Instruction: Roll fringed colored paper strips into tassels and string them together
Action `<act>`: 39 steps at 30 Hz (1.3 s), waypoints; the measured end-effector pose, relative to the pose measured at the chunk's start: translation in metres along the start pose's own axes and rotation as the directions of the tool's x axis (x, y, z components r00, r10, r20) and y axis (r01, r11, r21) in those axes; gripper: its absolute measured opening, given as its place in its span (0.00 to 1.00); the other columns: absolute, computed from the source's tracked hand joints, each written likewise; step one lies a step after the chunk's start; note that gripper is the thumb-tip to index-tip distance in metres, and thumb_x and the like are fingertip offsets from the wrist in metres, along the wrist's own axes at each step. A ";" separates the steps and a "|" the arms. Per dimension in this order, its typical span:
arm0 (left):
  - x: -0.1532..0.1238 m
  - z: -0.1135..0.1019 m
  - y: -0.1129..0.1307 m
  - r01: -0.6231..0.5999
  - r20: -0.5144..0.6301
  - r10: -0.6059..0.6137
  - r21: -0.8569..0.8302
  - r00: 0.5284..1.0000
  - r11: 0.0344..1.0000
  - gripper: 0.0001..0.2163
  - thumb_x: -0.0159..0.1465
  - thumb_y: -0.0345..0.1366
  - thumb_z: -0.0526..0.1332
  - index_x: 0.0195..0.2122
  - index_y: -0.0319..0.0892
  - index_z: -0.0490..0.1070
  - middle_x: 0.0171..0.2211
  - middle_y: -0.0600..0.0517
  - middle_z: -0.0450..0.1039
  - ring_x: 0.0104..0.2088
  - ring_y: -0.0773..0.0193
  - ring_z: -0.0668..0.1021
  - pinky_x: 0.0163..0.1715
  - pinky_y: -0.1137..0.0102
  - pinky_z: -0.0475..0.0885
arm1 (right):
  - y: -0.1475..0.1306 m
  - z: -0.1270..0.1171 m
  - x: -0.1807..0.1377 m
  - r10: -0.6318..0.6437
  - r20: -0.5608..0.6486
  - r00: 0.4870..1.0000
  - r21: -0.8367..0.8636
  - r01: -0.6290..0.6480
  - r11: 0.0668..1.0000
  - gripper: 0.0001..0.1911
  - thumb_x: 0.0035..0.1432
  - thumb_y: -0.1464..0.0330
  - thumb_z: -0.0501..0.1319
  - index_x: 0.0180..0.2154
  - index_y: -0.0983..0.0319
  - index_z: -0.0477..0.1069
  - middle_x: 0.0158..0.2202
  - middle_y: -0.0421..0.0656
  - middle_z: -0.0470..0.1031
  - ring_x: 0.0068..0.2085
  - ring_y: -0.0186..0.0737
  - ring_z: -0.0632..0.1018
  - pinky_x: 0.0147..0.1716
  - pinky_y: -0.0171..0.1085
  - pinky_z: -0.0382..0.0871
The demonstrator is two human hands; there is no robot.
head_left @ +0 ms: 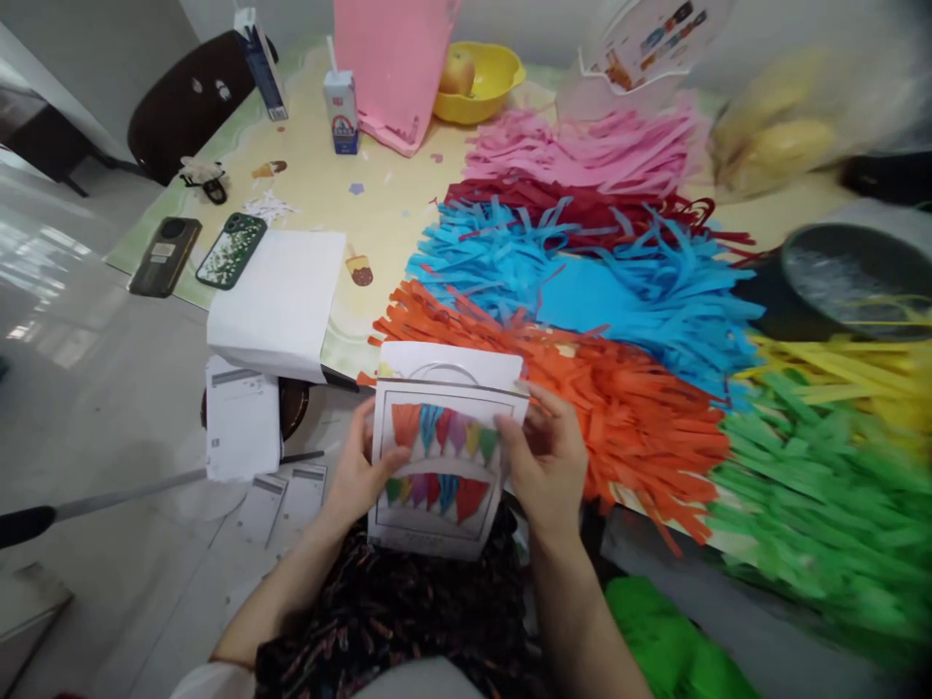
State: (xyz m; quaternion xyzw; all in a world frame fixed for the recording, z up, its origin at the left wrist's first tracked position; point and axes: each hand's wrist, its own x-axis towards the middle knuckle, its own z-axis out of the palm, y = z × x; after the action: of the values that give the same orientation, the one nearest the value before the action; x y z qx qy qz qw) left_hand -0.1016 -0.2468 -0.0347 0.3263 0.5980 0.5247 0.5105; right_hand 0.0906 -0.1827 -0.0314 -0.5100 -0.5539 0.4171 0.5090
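Observation:
A white printed packaging card (429, 529) with a picture of colourful tassel garlands is held above my lap, in front of the table edge. My left hand (368, 466) grips its left side, thumb on the printed face. On the opposite side my right hand (546, 451) pinches the card near the upper right, thumb in front and fingers behind. The card's top flap (451, 361) has a curved cut-out. Just beyond it lies a heap of orange paper fringe (626, 408), with blue fringe (597, 291) behind.
Dark red (510, 199), pink (582, 150), green (822, 505) and yellow fringe (859, 374) cover the table's right. White paper (281, 301), two phones (231, 250), a drink carton (341, 112) and a yellow bowl (502, 83) stand left and back. White cards (244, 422) are stacked below left.

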 end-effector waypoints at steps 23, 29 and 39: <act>0.022 -0.024 0.020 -0.143 -0.070 0.161 0.204 0.985 0.968 0.10 0.60 0.42 0.67 0.34 0.41 0.79 0.36 0.48 0.80 0.39 0.62 0.80 0.41 0.70 0.73 | 0.006 -0.020 0.004 0.091 0.086 0.992 -0.040 -0.088 0.995 0.07 0.59 0.62 0.65 0.34 0.59 0.76 0.32 0.41 0.79 0.36 0.40 0.79 0.39 0.38 0.73; 0.026 -0.026 0.027 -0.010 -0.096 0.014 0.038 0.995 0.999 0.10 0.50 0.40 0.74 0.30 0.40 0.80 0.31 0.49 0.81 0.30 0.66 0.79 0.30 0.74 0.74 | -0.002 -0.026 0.004 0.091 0.123 0.988 -0.045 -0.086 0.995 0.07 0.58 0.62 0.66 0.36 0.59 0.75 0.33 0.42 0.79 0.35 0.39 0.79 0.35 0.37 0.75; 0.026 -0.026 0.036 0.000 -0.019 0.001 0.061 1.000 0.998 0.10 0.49 0.38 0.74 0.29 0.39 0.80 0.31 0.49 0.80 0.28 0.67 0.78 0.26 0.75 0.73 | -0.003 -0.034 0.009 0.147 0.232 0.961 -0.018 -0.147 0.989 0.16 0.58 0.60 0.66 0.47 0.58 0.73 0.36 0.43 0.79 0.35 0.39 0.80 0.31 0.36 0.76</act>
State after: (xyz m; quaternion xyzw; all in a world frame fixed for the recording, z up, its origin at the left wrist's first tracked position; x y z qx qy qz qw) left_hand -0.1385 -0.2216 -0.0095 0.3370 0.6184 0.5095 0.4945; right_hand 0.1242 -0.1762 -0.0226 -0.4974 -0.5704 0.5107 0.4081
